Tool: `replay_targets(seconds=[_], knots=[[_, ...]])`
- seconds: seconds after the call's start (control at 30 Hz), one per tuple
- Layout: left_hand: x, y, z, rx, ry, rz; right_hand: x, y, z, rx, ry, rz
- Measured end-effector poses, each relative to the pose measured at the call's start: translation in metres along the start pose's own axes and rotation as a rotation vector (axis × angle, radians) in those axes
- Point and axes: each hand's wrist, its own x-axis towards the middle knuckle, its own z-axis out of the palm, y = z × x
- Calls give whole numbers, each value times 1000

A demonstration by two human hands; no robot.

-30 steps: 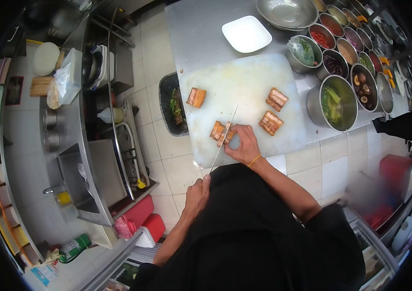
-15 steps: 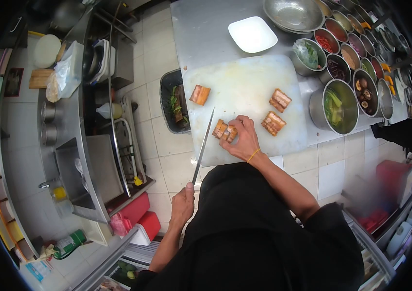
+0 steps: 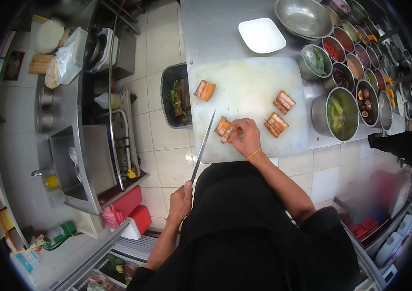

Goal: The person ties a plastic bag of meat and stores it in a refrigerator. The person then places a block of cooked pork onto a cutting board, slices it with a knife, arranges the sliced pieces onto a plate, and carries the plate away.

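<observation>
My left hand [image 3: 181, 201] is closed round the handle of a long knife [image 3: 202, 150], whose blade points up and away across the left edge of the white cutting board [image 3: 247, 77]. My right hand [image 3: 246, 138] has its fingers bent and closed on a sliced block of pork belly [image 3: 224, 128] just right of the blade; the fingertips are partly hidden. Another pork belly block [image 3: 204, 90] lies at the board's upper left. Two more sliced portions, an upper one [image 3: 284, 102] and a lower one [image 3: 276, 125], rest on its right side.
A white square dish [image 3: 262, 35] and a metal bowl [image 3: 304, 19] stand behind the board. To the right are a pot of greens in liquid [image 3: 334, 114] and several ingredient tins. A black bin [image 3: 168, 97] adjoins the board's left edge. Another person's dark sleeve [image 3: 400, 145] shows far right.
The view has shifted slightly. My right fingers have moved toward the near right end of the sliced pork, leaving more of it uncovered. The knife stays in my left hand, beside the pork.
</observation>
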Motion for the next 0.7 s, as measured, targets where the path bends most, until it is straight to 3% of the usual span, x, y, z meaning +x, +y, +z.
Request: replay_targets(seconds=[0.33,0.53,0.7], knots=[[6,-6,5,-33,1,-6,-2,-6,1,18,5,86],[7,-11,9,-101,45,10,-11,-21,-6,-63,0,-120],[6,-6,3,76,23,-14,-21,-15,0,-185,-1,-239]])
